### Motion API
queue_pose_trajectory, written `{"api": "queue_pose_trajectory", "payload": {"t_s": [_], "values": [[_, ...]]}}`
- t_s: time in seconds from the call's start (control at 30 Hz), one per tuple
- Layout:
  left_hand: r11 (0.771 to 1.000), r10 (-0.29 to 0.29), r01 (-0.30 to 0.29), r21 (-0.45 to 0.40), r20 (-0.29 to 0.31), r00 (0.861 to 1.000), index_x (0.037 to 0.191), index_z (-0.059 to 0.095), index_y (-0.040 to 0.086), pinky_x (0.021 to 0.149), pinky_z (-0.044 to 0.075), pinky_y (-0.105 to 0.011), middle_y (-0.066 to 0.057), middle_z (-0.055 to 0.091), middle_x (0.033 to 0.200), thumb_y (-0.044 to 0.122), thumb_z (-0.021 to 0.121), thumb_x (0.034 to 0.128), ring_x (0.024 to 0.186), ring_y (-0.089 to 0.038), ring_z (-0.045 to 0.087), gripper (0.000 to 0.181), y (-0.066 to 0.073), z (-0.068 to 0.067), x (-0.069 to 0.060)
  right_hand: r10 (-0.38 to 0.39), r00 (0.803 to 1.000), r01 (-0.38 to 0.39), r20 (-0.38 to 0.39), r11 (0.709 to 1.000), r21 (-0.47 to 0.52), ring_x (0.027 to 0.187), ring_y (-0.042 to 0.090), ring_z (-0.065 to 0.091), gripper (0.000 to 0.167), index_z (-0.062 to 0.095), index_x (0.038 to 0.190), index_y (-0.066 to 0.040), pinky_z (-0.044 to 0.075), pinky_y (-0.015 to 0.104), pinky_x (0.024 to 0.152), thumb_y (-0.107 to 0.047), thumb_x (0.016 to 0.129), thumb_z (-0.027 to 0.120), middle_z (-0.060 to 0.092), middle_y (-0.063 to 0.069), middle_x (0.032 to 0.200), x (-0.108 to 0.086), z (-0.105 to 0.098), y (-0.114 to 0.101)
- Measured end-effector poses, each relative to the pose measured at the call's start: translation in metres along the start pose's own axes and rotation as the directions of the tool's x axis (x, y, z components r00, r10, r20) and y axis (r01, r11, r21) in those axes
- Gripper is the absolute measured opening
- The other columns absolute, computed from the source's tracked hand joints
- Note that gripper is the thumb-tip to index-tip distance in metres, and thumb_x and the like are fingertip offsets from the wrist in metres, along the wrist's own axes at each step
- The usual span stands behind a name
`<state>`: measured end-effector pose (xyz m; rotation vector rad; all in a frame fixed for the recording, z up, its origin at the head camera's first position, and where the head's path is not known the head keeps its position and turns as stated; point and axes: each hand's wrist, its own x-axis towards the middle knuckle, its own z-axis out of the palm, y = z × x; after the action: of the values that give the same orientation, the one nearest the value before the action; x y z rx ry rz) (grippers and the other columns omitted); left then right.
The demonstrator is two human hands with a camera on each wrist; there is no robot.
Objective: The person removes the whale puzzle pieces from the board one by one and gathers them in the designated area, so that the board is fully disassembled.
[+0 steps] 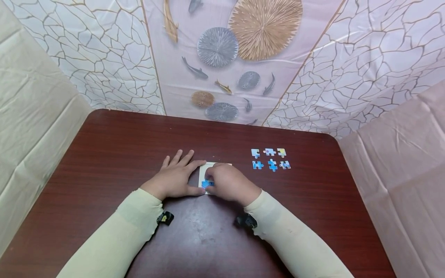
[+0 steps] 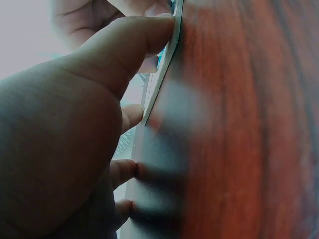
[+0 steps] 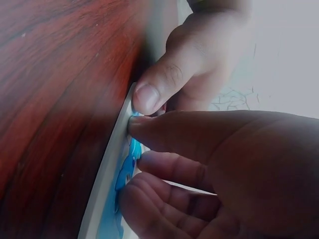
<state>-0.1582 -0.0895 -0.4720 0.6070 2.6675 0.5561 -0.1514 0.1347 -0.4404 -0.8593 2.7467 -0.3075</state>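
Note:
A small white puzzle tray (image 1: pixel 202 172) lies on the table between the two hands, its pale edge (image 2: pixel 160 79) seen side-on in the left wrist view. My left hand (image 1: pixel 174 179) rests at its left side with fingers spread, the thumb on the near corner and the index finger at the far-left edge. Over the tray, my right hand (image 1: pixel 232 183) has its fingers curled and pinches a blue jigsaw piece (image 3: pixel 134 148) between thumb and index finger. More blue puzzle surface (image 3: pixel 108 211) shows along the tray in the right wrist view. The right hand hides much of the tray.
Several loose jigsaw pieces (image 1: pixel 272 165) lie in two rows to the right of the tray. The dark red wooden table (image 1: pixel 139 135) meets a patterned curtain (image 1: pixel 215 92) at the back, with pale cloth at both sides.

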Motion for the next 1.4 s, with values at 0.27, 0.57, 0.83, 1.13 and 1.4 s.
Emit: {"api": "queue_pose_trajectory", "payload": {"t_s": [0.27,0.57,0.83,1.13,1.4], "values": [[1.0,-0.002,0.002,0.009,0.001,1.0,0.176,0.037,0.042,0.134,0.008,-0.082,-0.012,0.011,0.191,0.078,0.078,0.0917,0.176,-0.049,0.0,0.1,0.001,0.0,0.0,0.031,1.0,-0.031,0.002,0.999,0.011,0.088,0.019,0.068,0.016,0.078,0.106,-0.016,0.059,0.045,0.096,-0.026,0.098,0.087,0.077,-0.002,0.092,0.002,0.0,-0.003],[1.0,0.0,0.0,-0.001,-0.006,1.0,0.175,0.038,0.041,0.134,0.008,-0.082,-0.013,0.012,0.191,0.077,0.079,0.0918,0.176,-0.05,0.0,0.1,0.001,-0.002,0.0,0.067,0.998,-0.068,0.012,0.995,0.072,0.08,0.015,0.062,0.023,0.072,0.107,-0.016,0.057,0.039,0.084,-0.024,0.096,0.09,0.067,-0.007,0.082,0.002,-0.002,-0.004],[1.0,-0.001,0.001,-0.015,0.0,1.0,0.175,0.039,0.04,0.134,0.007,-0.082,-0.012,0.011,0.191,0.076,0.08,0.0912,0.176,-0.05,0.0,0.101,0.002,-0.002,-0.001,0.052,0.997,-0.041,-0.054,0.981,0.187,0.069,0.01,0.057,0.016,0.067,0.101,-0.018,0.049,0.031,0.068,-0.018,0.1,0.083,0.062,-0.009,0.075,-0.007,0.0,0.0],[1.0,-0.01,0.01,-0.015,0.0,1.0,0.176,0.039,0.039,0.134,0.007,-0.082,-0.012,0.011,0.191,0.076,0.081,0.0912,0.176,-0.049,0.0,0.101,0.002,-0.002,-0.001,0.032,0.999,-0.02,-0.029,0.945,0.325,0.07,0.01,0.059,0.015,0.066,0.1,-0.019,0.05,0.029,0.068,-0.014,0.103,0.08,0.063,-0.007,0.077,-0.01,-0.005,0.005],[1.0,0.003,-0.003,-0.016,-0.007,1.0,0.175,0.039,0.039,0.133,0.008,-0.084,-0.013,0.013,0.191,0.077,0.08,0.0909,0.176,-0.051,0.002,0.101,0.001,-0.001,0.0,0.051,0.999,-0.044,-0.011,0.932,0.36,0.074,0.009,0.06,0.016,0.067,0.1,-0.019,0.051,0.029,0.071,-0.016,0.103,0.082,0.065,-0.007,0.082,-0.015,-0.009,0.013]]}}
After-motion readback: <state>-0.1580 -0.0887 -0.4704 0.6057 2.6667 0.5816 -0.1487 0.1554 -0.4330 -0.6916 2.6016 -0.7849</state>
